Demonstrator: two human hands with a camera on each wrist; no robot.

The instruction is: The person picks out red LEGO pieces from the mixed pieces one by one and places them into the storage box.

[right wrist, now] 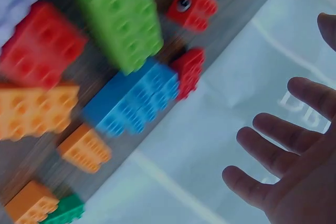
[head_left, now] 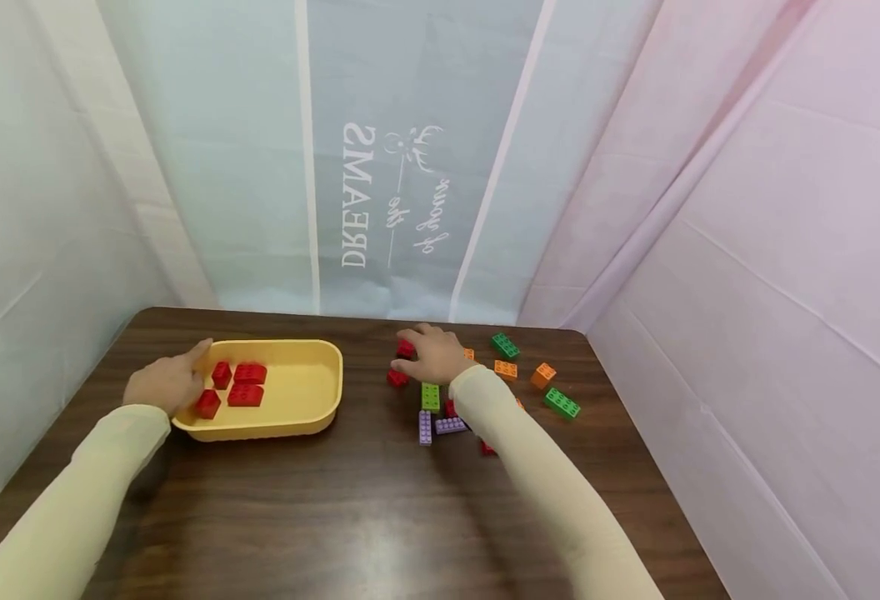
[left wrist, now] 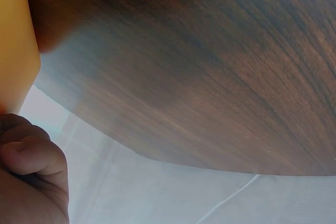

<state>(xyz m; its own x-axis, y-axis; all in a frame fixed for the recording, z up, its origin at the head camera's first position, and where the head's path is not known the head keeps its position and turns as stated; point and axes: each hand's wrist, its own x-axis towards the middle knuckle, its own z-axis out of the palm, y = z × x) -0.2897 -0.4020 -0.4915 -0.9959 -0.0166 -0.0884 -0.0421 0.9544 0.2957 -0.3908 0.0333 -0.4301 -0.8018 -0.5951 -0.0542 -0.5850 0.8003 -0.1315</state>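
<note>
Lying lengthwise left to right, the yellow tray (head_left: pixel 297 379) in left fingers (head_left: pixel 197 354)

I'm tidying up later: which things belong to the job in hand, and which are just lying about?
Apparently in the job:
yellow tray
red bricks inside it
loose red bricks

Seemingly lying about:
green bricks
orange bricks
purple bricks
blue brick

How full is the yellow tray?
Only partly full: four red bricks show inside the yellow tray, toward the end by the left hand, while its other end is bare.
</note>
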